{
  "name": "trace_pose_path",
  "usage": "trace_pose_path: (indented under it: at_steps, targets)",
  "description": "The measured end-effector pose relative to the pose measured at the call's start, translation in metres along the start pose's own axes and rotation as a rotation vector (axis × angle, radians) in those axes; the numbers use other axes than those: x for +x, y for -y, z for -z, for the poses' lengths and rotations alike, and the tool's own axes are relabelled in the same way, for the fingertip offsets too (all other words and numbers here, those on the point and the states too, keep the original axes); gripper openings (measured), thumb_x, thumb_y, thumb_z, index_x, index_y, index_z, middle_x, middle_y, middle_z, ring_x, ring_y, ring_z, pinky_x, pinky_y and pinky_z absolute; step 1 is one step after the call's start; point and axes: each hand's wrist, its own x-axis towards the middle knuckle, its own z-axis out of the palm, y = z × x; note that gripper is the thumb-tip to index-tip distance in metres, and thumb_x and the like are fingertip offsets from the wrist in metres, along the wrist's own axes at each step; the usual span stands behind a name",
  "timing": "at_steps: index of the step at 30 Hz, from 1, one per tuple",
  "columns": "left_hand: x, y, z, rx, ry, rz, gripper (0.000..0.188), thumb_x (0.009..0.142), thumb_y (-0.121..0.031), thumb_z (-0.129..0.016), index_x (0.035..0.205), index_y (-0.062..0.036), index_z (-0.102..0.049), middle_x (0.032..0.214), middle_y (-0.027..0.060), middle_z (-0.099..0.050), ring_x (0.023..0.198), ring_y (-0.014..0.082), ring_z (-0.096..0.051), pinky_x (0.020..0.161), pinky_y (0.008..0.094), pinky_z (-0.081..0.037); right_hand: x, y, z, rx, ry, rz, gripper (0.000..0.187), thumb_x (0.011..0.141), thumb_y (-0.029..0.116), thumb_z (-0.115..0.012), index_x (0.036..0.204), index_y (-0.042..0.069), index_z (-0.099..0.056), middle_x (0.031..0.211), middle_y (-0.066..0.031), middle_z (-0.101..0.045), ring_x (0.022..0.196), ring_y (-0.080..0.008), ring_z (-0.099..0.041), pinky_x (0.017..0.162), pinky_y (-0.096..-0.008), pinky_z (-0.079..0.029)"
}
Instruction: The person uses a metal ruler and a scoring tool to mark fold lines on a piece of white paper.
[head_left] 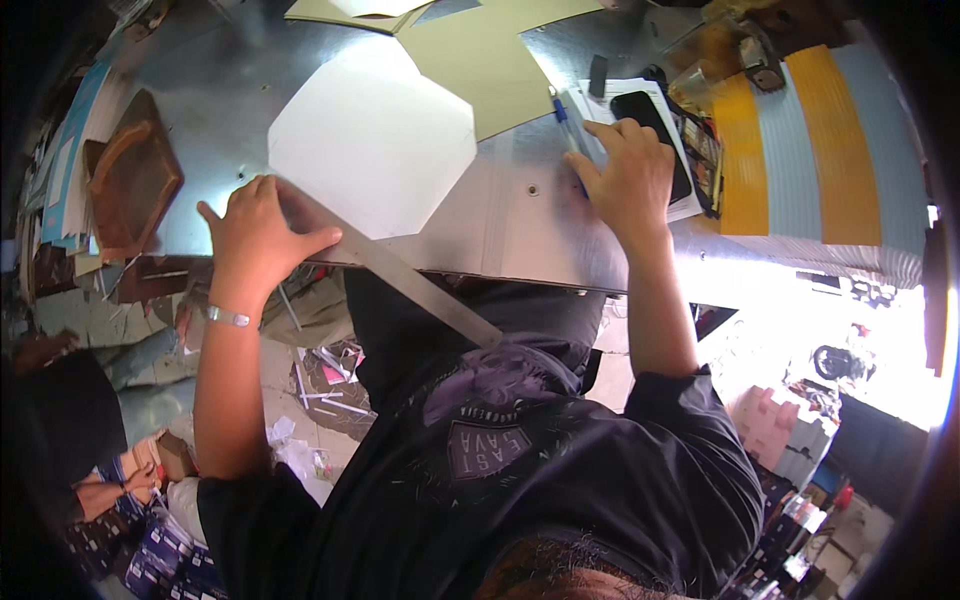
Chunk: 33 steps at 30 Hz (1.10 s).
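Left hand (258, 240), one: palm down near the tabletop (500, 215) edge, thumb stretched inward, fingers bent; I cannot tell whether it grips or merely presses.
Right hand (632, 170), one: arm reaching forward, wrist straight, thumb and forefinger parted, closed on nothing that I can make out.
Flat metal strip (420, 288), one: its far end is at the left hand, between thumb and fingers; from there it slants inward, over the tabletop edge, toward the wearer's shirt.
White octagonal sheet (370, 150), one visible on top: ahead and inward of the left hand, between both hands, just beside the strip.
Pen (560, 108), one, blue-capped: just ahead of the right hand's thumb.
Black phone (680, 178), one: just outward of the right hand, on white papers, uncounted by me.
Small dark block (598, 76), one: ahead of the right hand.
Brown wooden piece (135, 190), angular: outward of the left hand.
Yellow bands, two, and blue-grey bands, two, in a stack (820, 150): farther outward of the right hand.
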Motion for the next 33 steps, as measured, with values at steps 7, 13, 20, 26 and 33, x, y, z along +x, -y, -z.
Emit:
trace_pose_path:
  at_steps: [7, 13, 20, 26, 33]
  targets:
    - [0.006, -0.001, 0.008, -0.051, 0.032, -0.004, 0.109, 0.068, -0.066, -0.092, 0.147, 0.0016, -0.060, 0.149, 0.0189, -0.065, 0.144, 0.0360, -0.056, 0.124, 0.0767, -0.024, 0.057, -0.056, 0.016, 0.014, -0.244, -0.123, 0.044, 0.091, 0.045, -0.081, 0.125, 0.017, -0.079, 0.112, -0.0098, -0.077, 0.108, -0.0341, -0.070, 0.091, -0.0505, -0.052]
    - [0.007, -0.008, 0.007, -0.026, -0.039, -0.034, 0.096, 0.071, -0.062, -0.091, 0.138, 0.0011, -0.064, 0.141, 0.0170, -0.068, 0.140, 0.0349, -0.058, 0.126, 0.0749, -0.022, 0.035, -0.118, 0.081, 0.049, -0.310, -0.536, 0.045, 0.093, 0.048, -0.079, 0.124, 0.016, -0.079, 0.111, -0.0071, -0.079, 0.106, -0.0339, -0.074, 0.091, -0.0443, -0.058]
    - [0.006, -0.002, -0.002, 0.013, -0.070, -0.030, 0.095, 0.070, -0.062, -0.092, 0.136, 0.0012, -0.064, 0.139, 0.0172, -0.069, 0.138, 0.0351, -0.060, 0.125, 0.0720, -0.026, -0.040, -0.149, 0.074, -0.030, 0.040, -0.865, 0.042, 0.096, 0.041, -0.077, 0.132, 0.018, -0.077, 0.119, -0.0091, -0.081, 0.108, -0.0335, -0.077, 0.096, -0.0458, -0.059]
    - [0.009, 0.016, -0.009, -0.193, -0.168, -0.231, 0.079, 0.070, -0.057, -0.094, 0.116, 0.0024, -0.070, 0.117, 0.0217, -0.074, 0.113, 0.0430, -0.068, 0.097, 0.0500, -0.054, -0.053, -0.204, -0.008, -0.322, 0.197, -0.557, 0.040, 0.104, 0.027, -0.060, 0.140, 0.013, -0.068, 0.115, -0.0235, -0.078, 0.111, -0.0460, -0.074, 0.096, -0.0591, -0.057]
    - [0.002, 0.008, -0.015, 0.036, -0.135, -0.067, 0.107, 0.071, -0.079, -0.082, 0.140, -0.0003, -0.061, 0.143, 0.0176, -0.068, 0.141, 0.0358, -0.059, 0.121, 0.0788, -0.026, -0.031, -0.192, 0.019, -0.374, 0.323, -0.754, 0.050, 0.106, 0.042, -0.058, 0.147, 0.013, -0.063, 0.129, -0.0228, -0.075, 0.118, -0.0484, -0.071, 0.101, -0.0584, -0.055]
